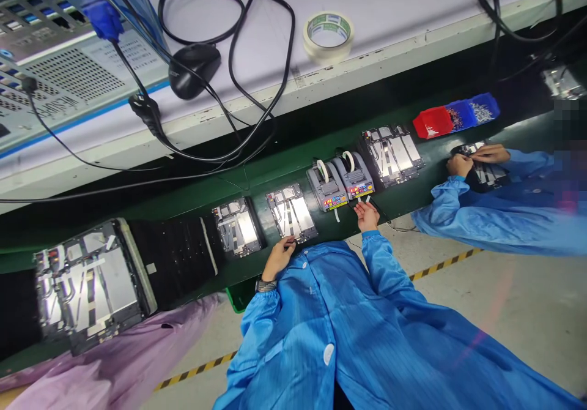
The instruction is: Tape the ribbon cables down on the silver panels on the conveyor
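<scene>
Right hand (367, 215) sits at the mouth of the tape dispenser (355, 176), fingers loosely spread, gripping nothing. A short strip (368, 198) pokes out just beyond them. Left hand (278, 256) curls at the near corner of the opened tablet (291, 213) on the tabletop (183, 201); whether it grips, I can't tell. Looks like strip-picking, which calls for a clean pinch. A second dispenser (326, 185) crowds the left, and the tabletop's near edge is close.

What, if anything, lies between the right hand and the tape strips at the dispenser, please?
Nothing visible does. The right hand reaches right up to the cut tape strips sticking out below the right-hand tape dispenser, with only the green conveyor belt beneath them.
</scene>
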Demonstrator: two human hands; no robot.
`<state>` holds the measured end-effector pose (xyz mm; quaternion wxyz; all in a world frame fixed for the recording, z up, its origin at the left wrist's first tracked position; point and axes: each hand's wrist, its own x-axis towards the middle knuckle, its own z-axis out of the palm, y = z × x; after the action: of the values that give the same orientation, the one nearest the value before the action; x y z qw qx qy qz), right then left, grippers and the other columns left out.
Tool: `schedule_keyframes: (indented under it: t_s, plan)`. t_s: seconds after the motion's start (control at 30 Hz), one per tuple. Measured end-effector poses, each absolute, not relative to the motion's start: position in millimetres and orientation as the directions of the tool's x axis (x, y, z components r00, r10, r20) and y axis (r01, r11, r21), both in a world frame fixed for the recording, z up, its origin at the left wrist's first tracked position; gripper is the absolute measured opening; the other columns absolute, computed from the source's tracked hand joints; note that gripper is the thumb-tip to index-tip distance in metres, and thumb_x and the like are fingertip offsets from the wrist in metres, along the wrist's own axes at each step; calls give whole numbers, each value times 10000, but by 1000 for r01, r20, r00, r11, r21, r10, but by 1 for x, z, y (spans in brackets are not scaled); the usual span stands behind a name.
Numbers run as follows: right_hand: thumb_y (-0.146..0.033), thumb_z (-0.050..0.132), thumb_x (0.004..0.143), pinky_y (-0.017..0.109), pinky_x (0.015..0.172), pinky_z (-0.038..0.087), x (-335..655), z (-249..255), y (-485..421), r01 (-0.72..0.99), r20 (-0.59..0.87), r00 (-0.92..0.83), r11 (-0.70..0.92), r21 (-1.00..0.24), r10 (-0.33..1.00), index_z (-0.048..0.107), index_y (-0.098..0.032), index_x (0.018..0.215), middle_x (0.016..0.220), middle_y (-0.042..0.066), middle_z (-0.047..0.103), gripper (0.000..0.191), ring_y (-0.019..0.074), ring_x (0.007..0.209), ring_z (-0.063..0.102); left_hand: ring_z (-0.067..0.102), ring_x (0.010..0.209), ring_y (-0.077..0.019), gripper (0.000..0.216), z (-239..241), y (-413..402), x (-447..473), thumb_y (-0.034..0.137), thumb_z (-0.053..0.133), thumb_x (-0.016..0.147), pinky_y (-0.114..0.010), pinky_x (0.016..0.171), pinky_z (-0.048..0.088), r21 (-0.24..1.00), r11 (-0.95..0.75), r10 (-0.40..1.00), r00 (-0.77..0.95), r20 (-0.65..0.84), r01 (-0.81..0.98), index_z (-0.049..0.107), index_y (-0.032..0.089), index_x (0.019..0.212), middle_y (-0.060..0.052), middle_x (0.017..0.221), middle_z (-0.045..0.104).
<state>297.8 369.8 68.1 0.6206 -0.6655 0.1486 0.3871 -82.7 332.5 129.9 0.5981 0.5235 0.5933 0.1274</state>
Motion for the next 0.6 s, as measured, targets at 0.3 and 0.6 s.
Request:
schedule_keyframes:
  t_s: [0.3,0.6]
  plan:
    - [-277,712,742,273,598,608,298,67,366,-586,-646,702,-275,-763,300,517,-234,916,780,-5,681,265,159,699,700,713,1092,-239,449,127,327,-86,445,671,908,-426,1058,536,774,442,768,255,-588,453,697,172,1264,-124,1246,739]
    - [-124,775,712,247,599,633,291,72,377,-647,-679,690,-207,-734,251,458,-245,954,738,-40,685,418,138,661,717,703,1129,-246,429,128,330,-89,429,637,932,-428,1072,525,781,426,780,253,-573,456,693,162,1264,-125,1244,741]
